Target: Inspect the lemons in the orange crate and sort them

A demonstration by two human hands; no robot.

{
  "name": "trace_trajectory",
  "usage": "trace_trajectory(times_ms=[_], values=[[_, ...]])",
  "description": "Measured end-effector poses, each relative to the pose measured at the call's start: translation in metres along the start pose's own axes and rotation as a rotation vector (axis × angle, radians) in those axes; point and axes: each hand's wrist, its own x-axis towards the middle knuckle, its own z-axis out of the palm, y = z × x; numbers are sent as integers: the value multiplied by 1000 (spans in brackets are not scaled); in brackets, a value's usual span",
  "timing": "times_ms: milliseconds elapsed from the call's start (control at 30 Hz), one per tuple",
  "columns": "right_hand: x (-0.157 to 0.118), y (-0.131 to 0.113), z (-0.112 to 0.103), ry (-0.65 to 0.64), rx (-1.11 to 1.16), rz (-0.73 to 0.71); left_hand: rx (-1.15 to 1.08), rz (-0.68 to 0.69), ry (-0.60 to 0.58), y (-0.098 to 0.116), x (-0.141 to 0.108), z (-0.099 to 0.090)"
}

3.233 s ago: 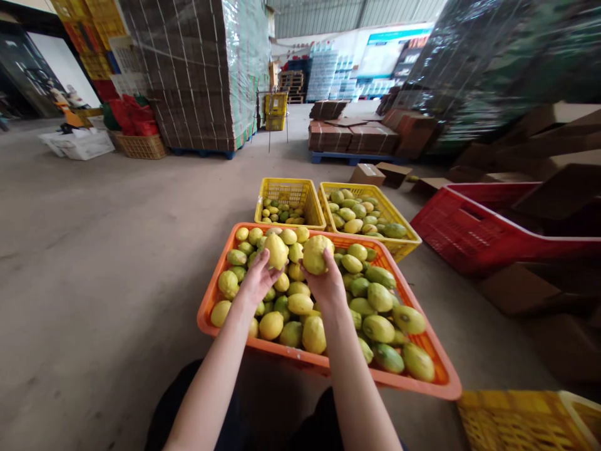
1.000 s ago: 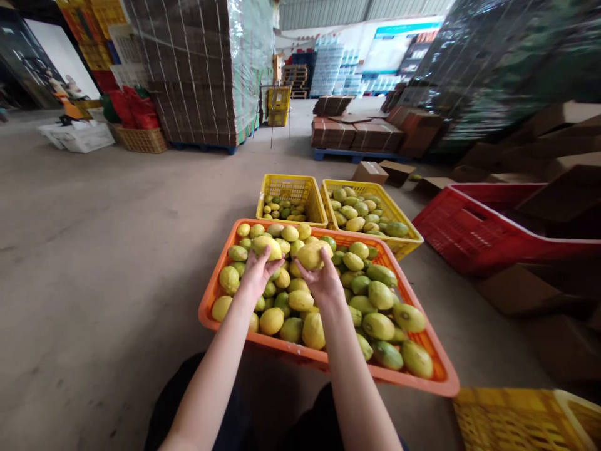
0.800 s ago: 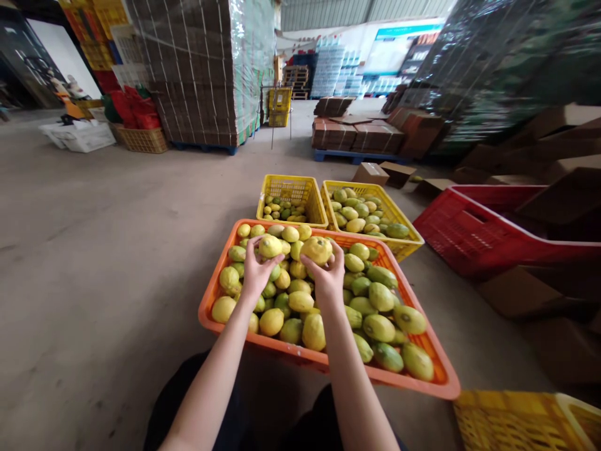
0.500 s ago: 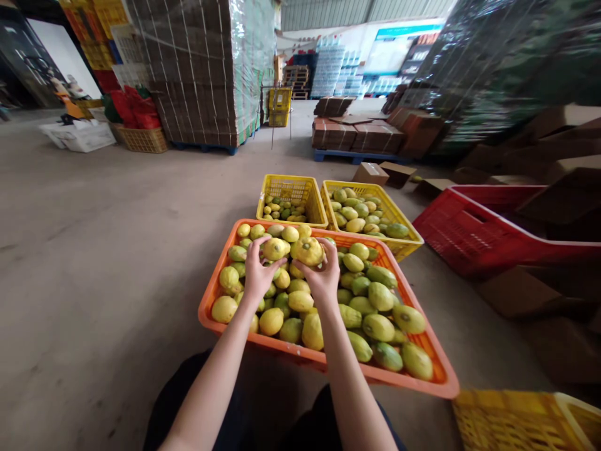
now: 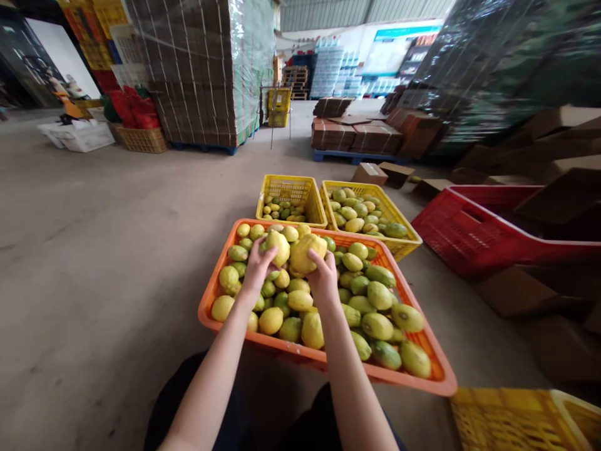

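Note:
My left hand (image 5: 256,268) is closed around a yellow lemon-like fruit (image 5: 280,246), with the thumb laid across its near side. A larger, bumpy yellow fruit (image 5: 303,253) is gripped in my right hand (image 5: 325,275), its thumb pressed on the skin facing me. The two fruits are held side by side above a wide orange crate (image 5: 300,358). In that crate lie several more yellow and green fruits; yellow round ones (image 5: 271,321) are mostly at the left, and longer green ones (image 5: 378,327) mostly at the right. My fingers behind the held fruits are partly hidden.
Two yellow crates (image 5: 323,203) of fruit stand against the orange crate's far side. A red crate (image 5: 474,228) and cardboard boxes (image 5: 521,288) are at the right. Another yellow crate (image 5: 509,416) sits near right. Wrapped pallet stacks (image 5: 192,75) rise behind.
Both held fruits have been turned in my hands and now show different sides. My thumbs have moved from below the fruits onto their near faces.

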Motion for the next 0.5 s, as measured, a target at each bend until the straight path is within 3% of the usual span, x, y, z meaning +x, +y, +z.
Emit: trace_trajectory(times_ms=[200,367,500], values=[[0,-8,0,-238,164,262,-212,-171,-52,7,-2,-1],[-4,-10,2,-207,248,277,-215,-205,-91,11,0,-2],[-1,-15,-3,-119,327,301,-24,-293,-68,-1,5,-11]])
